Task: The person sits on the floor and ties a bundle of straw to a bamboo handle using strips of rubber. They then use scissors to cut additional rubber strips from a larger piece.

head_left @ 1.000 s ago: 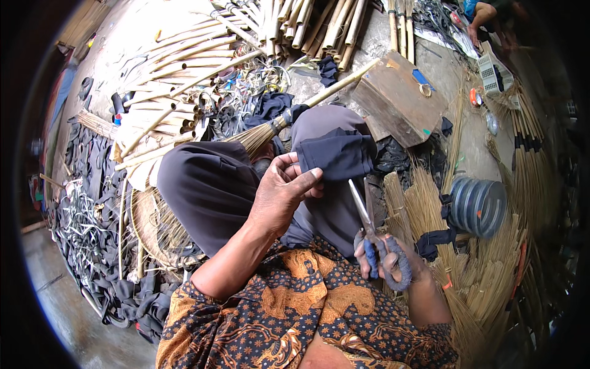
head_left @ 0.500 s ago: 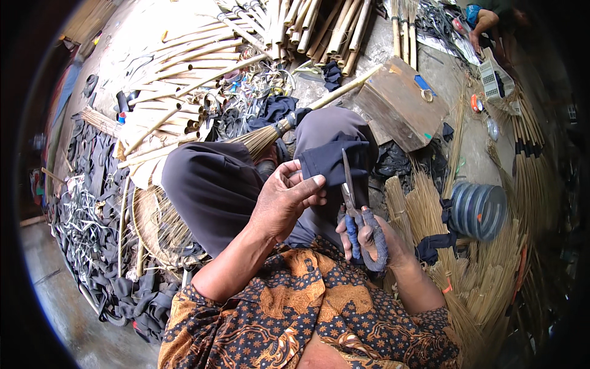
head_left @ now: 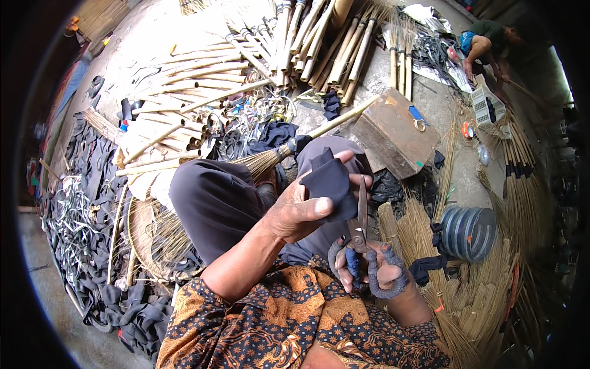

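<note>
1. Head view: your left hand (head_left: 301,212) pinches a folded piece of dark cloth (head_left: 330,179) between thumb and fingers, held up over your knees.
2. Your right hand (head_left: 369,273) grips the scissors (head_left: 359,230) through their wrapped loops — blades upright and nearly closed, touching the cloth's right edge.
3. Beneath the cloth, a broom (head_left: 289,144) lies across your lap, bristles pointing left.
4. Around you: bamboo sticks (head_left: 184,117) to the left, a wooden block (head_left: 393,132) ahead, a ribbed grey spool (head_left: 468,232) to the right — and another person (head_left: 485,46) working at the far right.
</note>
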### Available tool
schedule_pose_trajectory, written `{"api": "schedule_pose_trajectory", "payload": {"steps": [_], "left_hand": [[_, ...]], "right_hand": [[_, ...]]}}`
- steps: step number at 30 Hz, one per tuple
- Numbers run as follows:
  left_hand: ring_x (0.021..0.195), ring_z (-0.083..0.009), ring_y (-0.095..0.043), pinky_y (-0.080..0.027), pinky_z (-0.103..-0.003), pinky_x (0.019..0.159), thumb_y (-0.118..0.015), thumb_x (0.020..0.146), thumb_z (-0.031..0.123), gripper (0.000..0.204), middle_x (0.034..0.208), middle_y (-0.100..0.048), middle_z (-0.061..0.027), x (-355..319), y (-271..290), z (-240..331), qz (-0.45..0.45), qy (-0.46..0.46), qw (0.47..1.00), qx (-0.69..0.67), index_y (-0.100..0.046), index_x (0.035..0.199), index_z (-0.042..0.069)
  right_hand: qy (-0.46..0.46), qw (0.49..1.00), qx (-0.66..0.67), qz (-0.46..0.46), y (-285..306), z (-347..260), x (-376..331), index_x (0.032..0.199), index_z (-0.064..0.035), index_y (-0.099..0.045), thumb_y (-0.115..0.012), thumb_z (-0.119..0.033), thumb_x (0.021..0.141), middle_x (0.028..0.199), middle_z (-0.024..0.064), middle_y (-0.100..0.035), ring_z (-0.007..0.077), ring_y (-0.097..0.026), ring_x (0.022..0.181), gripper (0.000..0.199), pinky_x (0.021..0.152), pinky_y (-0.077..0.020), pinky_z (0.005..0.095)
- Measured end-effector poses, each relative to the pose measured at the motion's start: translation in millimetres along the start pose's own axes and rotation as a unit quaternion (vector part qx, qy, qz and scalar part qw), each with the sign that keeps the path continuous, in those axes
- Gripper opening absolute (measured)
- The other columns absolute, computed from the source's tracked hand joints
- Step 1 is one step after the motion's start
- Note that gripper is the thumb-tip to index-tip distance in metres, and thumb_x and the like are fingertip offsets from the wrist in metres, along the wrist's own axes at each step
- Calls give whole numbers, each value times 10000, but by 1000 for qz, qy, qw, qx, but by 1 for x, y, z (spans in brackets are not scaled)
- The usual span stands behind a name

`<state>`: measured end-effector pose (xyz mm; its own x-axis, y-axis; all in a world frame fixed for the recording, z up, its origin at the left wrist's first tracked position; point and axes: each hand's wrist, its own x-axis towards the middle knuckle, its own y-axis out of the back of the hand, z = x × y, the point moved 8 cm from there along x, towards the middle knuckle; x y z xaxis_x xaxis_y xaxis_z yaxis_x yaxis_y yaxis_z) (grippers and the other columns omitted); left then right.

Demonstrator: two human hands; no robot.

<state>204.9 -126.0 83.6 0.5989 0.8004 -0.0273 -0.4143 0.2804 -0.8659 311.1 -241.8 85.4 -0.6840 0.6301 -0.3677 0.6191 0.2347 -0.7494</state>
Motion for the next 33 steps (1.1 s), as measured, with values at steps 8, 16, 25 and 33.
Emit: {"api": "schedule_pose_trajectory", "payload": {"steps": [8,16,25,33], "left_hand": [[834,-135,-689,-584,-282,690,-817,887,154,433,1024,-709,-59,-7,12,8,66,38,992,97,-613,1235,-4],[747,-124,-672,-560,-269,697,-823,886,134,295,899,-723,-51,-11,6,10,51,89,974,201,-661,1099,11],[735,-114,-660,-560,-278,700,-858,858,124,249,861,-721,-27,-17,4,10,42,167,949,265,-708,1012,0],[780,-84,-646,-554,-265,742,-865,852,134,286,886,-714,1,-19,12,19,28,184,918,350,-687,1034,3]], "right_hand": [[128,986,-103,-10,1,-12,1,1323,52,-525,-704,-755,801,986,117,-626,179,-623,857,978,791,-528,291],[104,994,11,0,6,-5,10,1215,50,-572,-565,-635,977,888,77,-604,152,-603,766,725,708,-512,268],[157,984,-61,65,5,-10,9,1126,19,-596,-667,-544,955,845,39,-576,91,-573,643,592,546,-472,219],[62,995,-72,35,11,2,-2,1160,22,-567,-733,-493,909,856,25,-578,92,-578,748,597,682,-506,241]]}}
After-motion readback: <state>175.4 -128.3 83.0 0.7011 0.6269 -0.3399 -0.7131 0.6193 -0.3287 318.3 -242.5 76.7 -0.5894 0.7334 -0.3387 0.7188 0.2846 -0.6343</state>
